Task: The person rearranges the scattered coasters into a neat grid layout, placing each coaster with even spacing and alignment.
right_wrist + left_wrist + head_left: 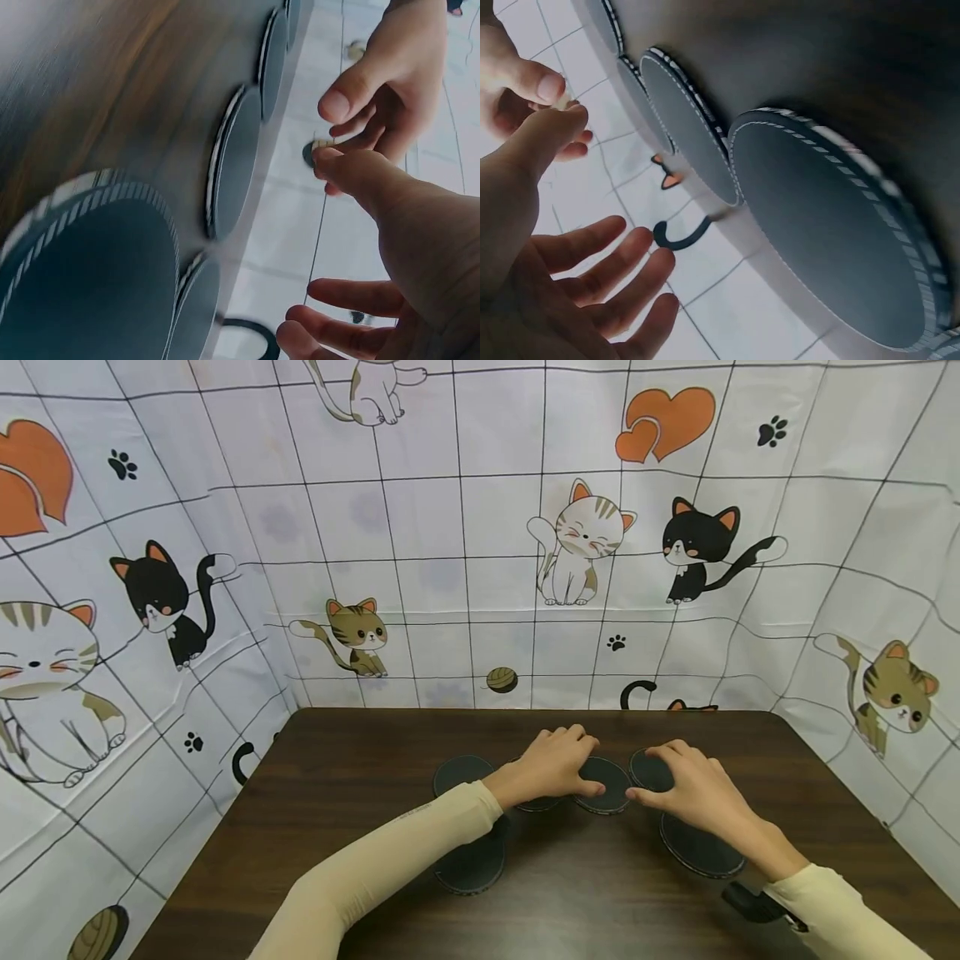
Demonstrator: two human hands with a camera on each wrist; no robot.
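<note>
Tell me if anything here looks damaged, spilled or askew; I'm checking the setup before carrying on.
Nothing stands out. The dark round coasters lie flat on the wooden table, loosely scattered, with no spill or visible damage. The left hand and right hand hover over the middle ones.

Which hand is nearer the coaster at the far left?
Left. The left hand lies just right of that coaster, while the right hand is farther right, beyond the middle coaster.

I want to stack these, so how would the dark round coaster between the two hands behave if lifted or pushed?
The coaster looks thin and flat with a stitched rim, so probably light and slightly flexible. Lying flat on the table, it should slide, not roll. Its low edge may be hard to pinch.
</note>
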